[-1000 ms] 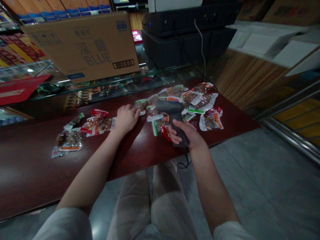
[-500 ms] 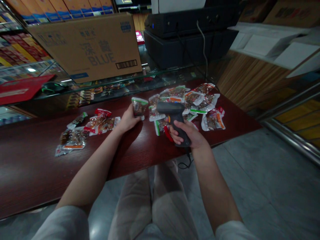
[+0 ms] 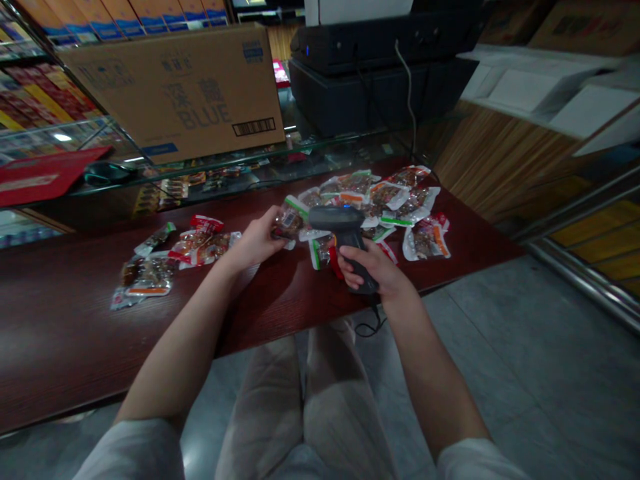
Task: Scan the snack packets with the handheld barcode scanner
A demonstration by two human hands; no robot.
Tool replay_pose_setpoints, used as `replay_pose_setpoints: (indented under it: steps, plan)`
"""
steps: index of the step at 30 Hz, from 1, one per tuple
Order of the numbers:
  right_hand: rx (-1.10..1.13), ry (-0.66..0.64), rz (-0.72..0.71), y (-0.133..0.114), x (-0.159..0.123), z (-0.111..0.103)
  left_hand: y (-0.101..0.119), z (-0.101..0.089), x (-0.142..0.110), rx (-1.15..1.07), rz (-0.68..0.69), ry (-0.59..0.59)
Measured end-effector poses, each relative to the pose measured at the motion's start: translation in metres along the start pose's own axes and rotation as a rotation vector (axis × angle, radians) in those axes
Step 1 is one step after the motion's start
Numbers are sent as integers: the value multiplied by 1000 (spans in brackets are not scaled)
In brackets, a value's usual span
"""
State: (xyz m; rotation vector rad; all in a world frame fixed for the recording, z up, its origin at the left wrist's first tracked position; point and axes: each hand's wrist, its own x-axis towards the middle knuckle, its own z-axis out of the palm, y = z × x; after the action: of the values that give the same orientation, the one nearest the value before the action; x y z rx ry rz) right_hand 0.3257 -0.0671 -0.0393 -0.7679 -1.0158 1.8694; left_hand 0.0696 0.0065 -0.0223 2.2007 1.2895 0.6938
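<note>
Left hand (image 3: 255, 243) is pinching a clear green-edged snack packet (image 3: 290, 221) just beside the black barcode scanner (image 3: 333, 217) that the curled right hand (image 3: 373, 267) is gripping.

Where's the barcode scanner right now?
In the head view, the black barcode scanner is gripped in the right hand over the dark red counter, just right of the snack packet held in the left hand.

- snack packets (image 3: 290, 222): clear, glossy, crinkled plastic
- barcode scanner (image 3: 336, 223): smooth, matt black plastic
- counter (image 3: 75, 340): glossy dark red wood grain
- far carton (image 3: 173, 93): matt brown cardboard
</note>
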Motion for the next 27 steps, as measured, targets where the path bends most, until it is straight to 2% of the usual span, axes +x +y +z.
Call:
replay_pose_setpoints:
  steps: [10,14,15,17,20,22,24,27]
  plan:
    - [-31,-9,24,0,0,1,1,6,0,54,-98,3]
    - [-2,-6,-3,0,0,-1,-2,-2,-2,122,-83,-3]
    - [7,-5,-9,0,0,-2,-5,-7,-4,172,-96,1]
    - [24,2,-20,-1,0,-3,-10,-19,-9,333,-211,37]
    - [45,11,-41,-1,0,-3,-16,-31,-16,636,-435,198]
    - [52,10,-47,-1,1,-3,-17,-30,-16,728,-440,254]
    - [57,11,-49,-1,1,-3,-17,-22,-13,710,-325,144]
    - [57,13,-50,-1,1,-3,-21,-5,-7,669,-219,-161]
